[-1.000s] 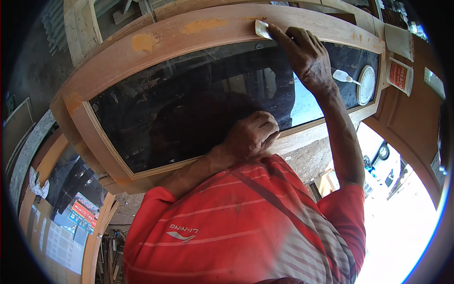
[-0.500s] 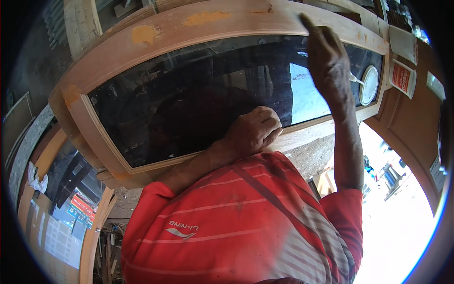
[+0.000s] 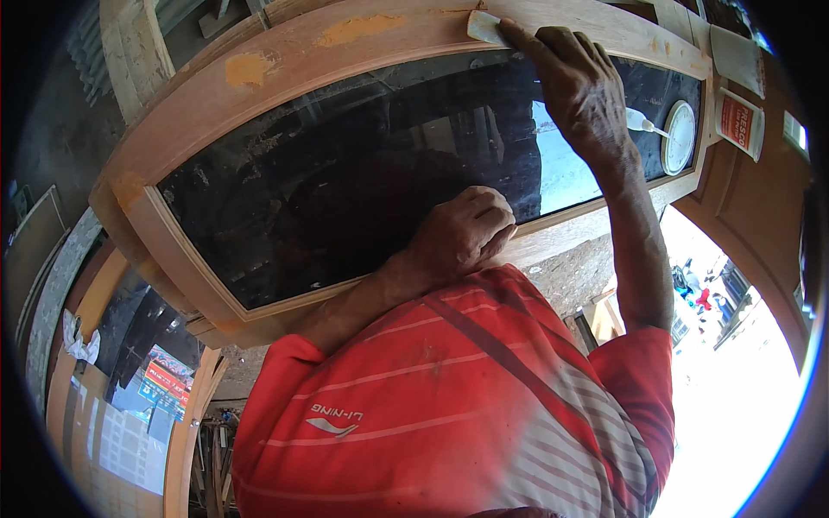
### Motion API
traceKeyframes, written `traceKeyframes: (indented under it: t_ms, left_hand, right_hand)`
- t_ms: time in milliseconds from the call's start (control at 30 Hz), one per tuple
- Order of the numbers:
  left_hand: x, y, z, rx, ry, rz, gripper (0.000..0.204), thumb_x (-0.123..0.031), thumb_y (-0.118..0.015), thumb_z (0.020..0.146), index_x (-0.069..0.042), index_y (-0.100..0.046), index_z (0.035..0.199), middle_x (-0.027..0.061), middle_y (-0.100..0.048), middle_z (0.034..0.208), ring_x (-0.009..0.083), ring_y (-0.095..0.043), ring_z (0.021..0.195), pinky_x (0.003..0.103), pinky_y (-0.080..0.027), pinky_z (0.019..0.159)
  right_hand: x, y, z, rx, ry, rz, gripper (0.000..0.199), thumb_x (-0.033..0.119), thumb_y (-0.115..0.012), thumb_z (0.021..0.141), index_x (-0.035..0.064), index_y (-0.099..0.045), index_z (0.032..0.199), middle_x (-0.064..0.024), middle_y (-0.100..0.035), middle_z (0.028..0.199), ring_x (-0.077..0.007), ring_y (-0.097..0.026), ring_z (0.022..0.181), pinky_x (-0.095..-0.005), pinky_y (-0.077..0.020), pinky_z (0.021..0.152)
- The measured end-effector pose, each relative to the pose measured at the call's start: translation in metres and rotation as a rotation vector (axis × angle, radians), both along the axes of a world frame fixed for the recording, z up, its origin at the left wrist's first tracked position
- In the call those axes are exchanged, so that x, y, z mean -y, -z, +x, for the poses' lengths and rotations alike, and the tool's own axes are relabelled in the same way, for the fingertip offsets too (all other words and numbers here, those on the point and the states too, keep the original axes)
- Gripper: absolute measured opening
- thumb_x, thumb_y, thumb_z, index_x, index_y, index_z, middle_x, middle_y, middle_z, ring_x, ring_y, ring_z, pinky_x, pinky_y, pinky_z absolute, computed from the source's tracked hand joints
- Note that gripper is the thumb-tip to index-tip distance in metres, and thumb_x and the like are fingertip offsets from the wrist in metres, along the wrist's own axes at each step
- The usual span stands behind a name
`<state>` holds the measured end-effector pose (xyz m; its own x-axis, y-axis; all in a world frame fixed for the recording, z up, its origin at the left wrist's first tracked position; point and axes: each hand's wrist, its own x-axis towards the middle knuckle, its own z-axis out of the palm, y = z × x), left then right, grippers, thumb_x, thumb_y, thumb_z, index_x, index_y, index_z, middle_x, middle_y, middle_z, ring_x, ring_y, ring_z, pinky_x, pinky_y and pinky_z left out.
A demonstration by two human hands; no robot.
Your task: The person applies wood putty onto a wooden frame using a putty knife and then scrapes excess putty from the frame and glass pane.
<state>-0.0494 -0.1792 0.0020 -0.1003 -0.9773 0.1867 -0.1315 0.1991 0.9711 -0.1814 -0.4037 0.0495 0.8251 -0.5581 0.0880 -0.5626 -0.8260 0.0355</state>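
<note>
A large wooden frame (image 3: 302, 52) with a dark glass pane (image 3: 345, 173) lies in front of me. At its far rail my right hand (image 3: 580, 86) grips a putty knife (image 3: 488, 28), whose pale flat blade rests against the wood. Orange-brown filler patches (image 3: 250, 69) mark that rail to the left of the blade. My left hand (image 3: 466, 229) is closed, its knuckles up, by the frame's near edge. What its curled fingers hold, if anything, is hidden.
On the pane's right end are a round white lid (image 3: 680, 138) and a white nozzle bottle (image 3: 639, 121), partly behind my right wrist. A white-and-red container (image 3: 739, 125) stands beyond the frame's right end. Wooden boards (image 3: 138, 60) lie at the far left.
My right hand has moved left along the far rail, and the putty knife's blade now shows clearly. My left hand stays at the near edge.
</note>
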Motion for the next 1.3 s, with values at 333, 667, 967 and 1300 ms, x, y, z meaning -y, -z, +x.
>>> traceKeyframes:
  t_ms: [333,667,967,1300]
  left_hand:
    - [0.002,0.001,-0.004,-0.040,0.027,-0.043,0.015,-0.003,-0.081,0.087,-0.004,-0.072,0.099,0.0106,-0.072,0.100,0.0322,-0.072,0.099,0.042,-0.062,0.087]
    - [0.006,-0.007,0.005,0.124,0.109,-0.050,0.011,0.003,-0.075,0.092,0.000,-0.074,0.103,0.0162,-0.074,0.106,0.0360,-0.073,0.103,0.045,-0.060,0.092]
    - [0.005,-0.009,-0.002,0.107,0.082,-0.162,0.010,0.007,-0.072,0.093,0.002,-0.073,0.101,0.0166,-0.074,0.103,0.0350,-0.074,0.099,0.044,-0.062,0.089]
    - [0.003,-0.003,-0.008,0.023,0.032,-0.163,0.018,0.003,-0.078,0.087,-0.004,-0.070,0.102,0.0140,-0.073,0.101,0.0347,-0.074,0.094,0.044,-0.063,0.083]
  right_hand:
    - [0.037,0.011,-0.045,0.509,0.445,0.229,0.045,0.002,-0.057,0.105,0.0153,-0.066,0.147,-0.0149,-0.074,0.108,-0.0275,-0.074,0.094,-0.0404,-0.0606,0.084]
    - [-0.052,0.010,0.021,0.378,0.465,0.338,0.049,0.014,-0.063,0.095,0.0164,-0.062,0.144,-0.0187,-0.062,0.116,-0.0360,-0.067,0.106,-0.0476,-0.0562,0.089]
    - [-0.066,0.018,0.033,0.278,0.431,0.269,0.039,0.019,-0.057,0.101,0.0022,-0.062,0.137,-0.0183,-0.061,0.113,-0.0314,-0.068,0.102,-0.0427,-0.0552,0.083]
    - [0.009,-0.036,0.034,0.682,0.517,0.158,0.030,0.018,-0.069,0.105,0.0071,-0.073,0.133,-0.0195,-0.071,0.109,-0.0329,-0.074,0.085,-0.0403,-0.0611,0.071]
